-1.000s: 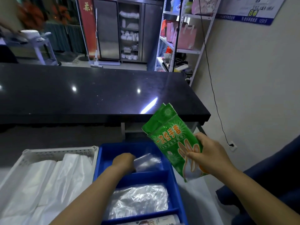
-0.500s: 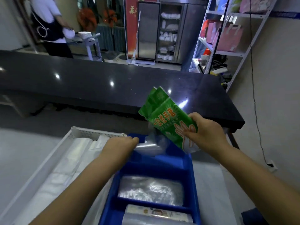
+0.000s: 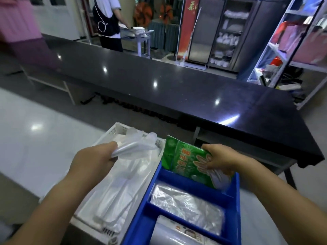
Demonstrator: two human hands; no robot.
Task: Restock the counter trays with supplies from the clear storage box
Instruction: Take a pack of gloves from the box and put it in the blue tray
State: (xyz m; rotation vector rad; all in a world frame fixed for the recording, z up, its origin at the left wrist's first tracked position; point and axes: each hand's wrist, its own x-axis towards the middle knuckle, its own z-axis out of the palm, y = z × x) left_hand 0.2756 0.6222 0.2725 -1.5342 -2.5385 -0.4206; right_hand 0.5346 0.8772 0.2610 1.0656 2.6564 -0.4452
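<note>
My right hand [image 3: 220, 159] grips a green packet of disposable gloves [image 3: 184, 161] and holds it down in the far compartment of the blue divided tray [image 3: 236, 188]. My left hand [image 3: 93, 160] is closed on a bunch of thin clear plastic gloves [image 3: 139, 145], held above the white perforated tray [image 3: 115, 130] that is filled with white plastic bags [image 3: 122, 188]. The blue tray's middle compartment holds a clear plastic pack [image 3: 187, 206]; its near compartment holds a printed, wrapped pack [image 3: 178, 234]. No clear storage box is in view.
A long black counter [image 3: 159, 82] runs across just beyond the trays. A person [image 3: 108, 22] stands behind it at a small cart with stacked plates [image 3: 138, 30]. Metal shelving [image 3: 292, 41] stands at the right, a glass-door cabinet [image 3: 228, 32] at the back.
My left hand pulled the clear gloves out of the blue tray and over the white tray. My right hand lowered the green packet into the far blue compartment. The view swung left.
</note>
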